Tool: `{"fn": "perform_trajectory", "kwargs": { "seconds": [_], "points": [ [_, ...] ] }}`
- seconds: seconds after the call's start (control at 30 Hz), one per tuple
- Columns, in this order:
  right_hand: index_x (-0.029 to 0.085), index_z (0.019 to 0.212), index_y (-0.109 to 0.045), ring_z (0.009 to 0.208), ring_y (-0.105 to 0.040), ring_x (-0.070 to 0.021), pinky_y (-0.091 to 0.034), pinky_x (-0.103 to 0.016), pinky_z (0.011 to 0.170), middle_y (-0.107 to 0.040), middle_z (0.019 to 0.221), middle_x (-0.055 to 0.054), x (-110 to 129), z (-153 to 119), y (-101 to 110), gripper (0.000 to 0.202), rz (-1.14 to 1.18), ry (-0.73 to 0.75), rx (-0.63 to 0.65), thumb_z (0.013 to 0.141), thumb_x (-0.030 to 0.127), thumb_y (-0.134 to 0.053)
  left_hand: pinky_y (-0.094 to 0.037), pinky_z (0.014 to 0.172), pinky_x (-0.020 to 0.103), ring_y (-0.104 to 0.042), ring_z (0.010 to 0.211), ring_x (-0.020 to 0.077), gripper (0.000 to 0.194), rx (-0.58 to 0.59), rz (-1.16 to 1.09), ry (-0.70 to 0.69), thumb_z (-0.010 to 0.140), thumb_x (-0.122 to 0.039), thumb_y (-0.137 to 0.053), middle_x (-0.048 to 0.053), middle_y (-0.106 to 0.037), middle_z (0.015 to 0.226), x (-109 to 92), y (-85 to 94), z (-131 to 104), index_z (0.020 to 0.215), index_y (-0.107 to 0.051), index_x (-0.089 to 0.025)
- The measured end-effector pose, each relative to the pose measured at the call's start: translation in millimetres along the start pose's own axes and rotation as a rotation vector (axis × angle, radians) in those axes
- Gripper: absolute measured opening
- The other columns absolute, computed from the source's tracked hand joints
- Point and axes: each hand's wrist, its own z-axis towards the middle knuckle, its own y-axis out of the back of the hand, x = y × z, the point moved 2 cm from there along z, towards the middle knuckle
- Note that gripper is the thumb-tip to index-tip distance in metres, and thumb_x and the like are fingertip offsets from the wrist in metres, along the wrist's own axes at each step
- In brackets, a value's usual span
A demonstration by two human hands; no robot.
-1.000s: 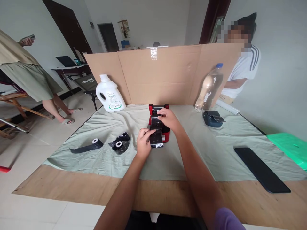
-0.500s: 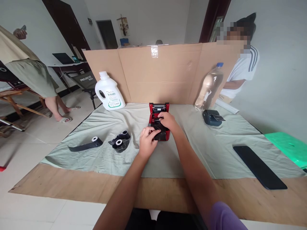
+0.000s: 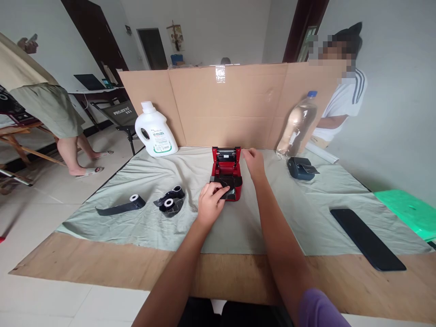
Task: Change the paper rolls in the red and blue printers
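A red and black printer (image 3: 234, 194) stands on the cloth with its lid (image 3: 226, 156) raised, showing a dark roller inside. My left hand (image 3: 210, 204) is closed at the printer's front left, its fingers and thumb on a shiny black strip (image 3: 229, 190) that lies over the front. To the right of the raised lid is my right hand (image 3: 255, 162), fingers loosely bent and slightly apart, with nothing visible in them. Its fingertips are close to the lid's edge; I cannot tell whether they touch it.
At left lie a partly unrolled black ribbon roll (image 3: 136, 201) and two more black rolls (image 3: 169, 204). A white jug (image 3: 156, 131) and a clear bottle (image 3: 298, 125) stand before a cardboard panel (image 3: 228, 104). A dark device (image 3: 300, 169) and a black slab (image 3: 368, 238) are at right. Two people are nearby.
My right hand has left the inside of the printer and moved up and right, beside the raised lid. My left hand has stayed on the strip.
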Motion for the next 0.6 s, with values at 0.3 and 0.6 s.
{"fn": "perform_trajectory", "kwargs": {
  "seconds": [0.3,0.6],
  "points": [
    [0.022,0.085,-0.067,0.101,-0.061,-0.0236,-0.046,-0.043,0.100,-0.068,0.097,-0.005,-8.2,-1.4,-8.2,0.024,0.228,0.046,0.160,0.075,0.040,-0.056,-0.054,0.076,0.023,-0.067,0.093,0.0149,0.037,0.004,-0.006,-0.004,0.087,-0.007,-0.055,0.005,-0.066,0.105,-1.3,-0.1,-4.1,0.112,-0.075,-0.025],
    [0.030,0.159,-0.026,0.139,-0.043,-0.0261,-0.033,-0.044,0.119,-0.040,0.157,-0.007,-31.5,-22.7,-5.6,0.102,0.246,-0.185,0.509,0.062,0.021,-0.058,-0.056,0.081,0.025,-0.067,0.091,0.0142,0.040,-0.008,-0.106,0.032,0.088,-0.008,-0.055,0.005,-0.067,0.121,-1.0,1.4,-1.2,0.118,-0.073,-0.028]
  ]
}}
